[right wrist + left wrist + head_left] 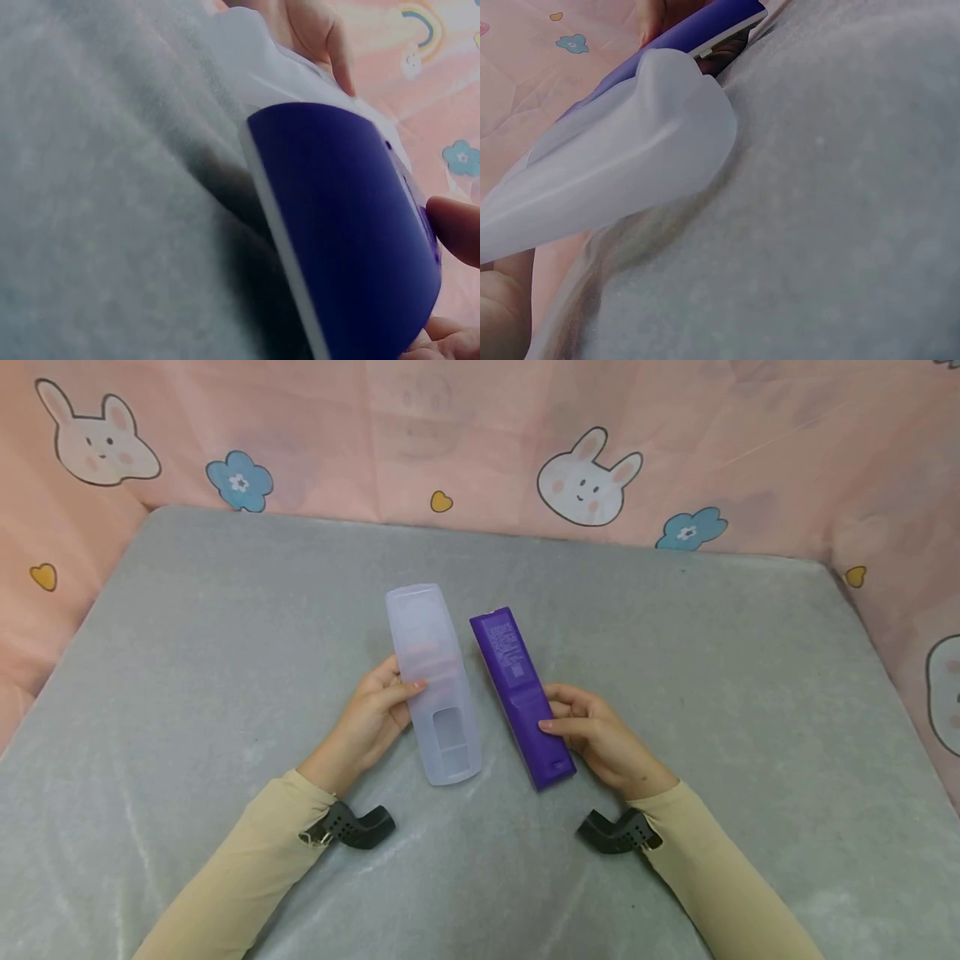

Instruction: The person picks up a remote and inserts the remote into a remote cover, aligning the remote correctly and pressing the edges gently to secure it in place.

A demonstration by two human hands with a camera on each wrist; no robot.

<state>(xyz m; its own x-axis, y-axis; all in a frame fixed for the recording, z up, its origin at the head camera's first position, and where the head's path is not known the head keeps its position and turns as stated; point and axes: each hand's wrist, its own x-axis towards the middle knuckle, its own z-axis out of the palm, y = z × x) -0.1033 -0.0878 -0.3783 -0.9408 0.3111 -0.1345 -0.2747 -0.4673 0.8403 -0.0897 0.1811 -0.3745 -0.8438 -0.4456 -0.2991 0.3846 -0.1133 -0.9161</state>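
Note:
In the head view my left hand (pixel 375 710) grips a translucent whitish remote-control sleeve (pixel 426 639) by its left side, thumb on top. The sleeve has a rounded rectangular window near its lower end. To the right, my right hand (pixel 603 739) holds a purple remote control (pixel 517 693) between thumb and fingers, its printed back facing up. A pale edge shows along the remote control (pixel 337 225) in the right wrist view. Sleeve and remote stand side by side, apart, both tilted with tops leaning left. The fingers beneath each are partly hidden.
A grey cloth covers the table (pixel 225 610). Behind and beside it hangs a pink curtain (pixel 322 427) printed with rabbits, flowers and hearts. Each wrist carries a black camera mount, one on the left (pixel 360 827) and one on the right (pixel 611 832).

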